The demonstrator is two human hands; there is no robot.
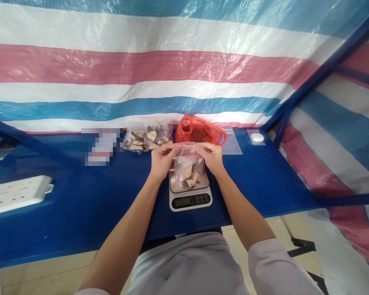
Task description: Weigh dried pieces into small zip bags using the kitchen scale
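Snugly, left grip point(162, 160), right grip point(210, 157) clamped on bag point(187, 172) atop scale point(190, 200), red sack point(199, 131) behind.

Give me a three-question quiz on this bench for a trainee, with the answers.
1. True or false: the left hand and right hand both grip the top of the clear plastic bag on the digital scale.
2. What colour is the crumpled carrier bag behind the scale? A orange-red, B green, C black.
3. Fill in: the white power strip lies to the person's ____.

Key: 1 true; 2 A; 3 left.
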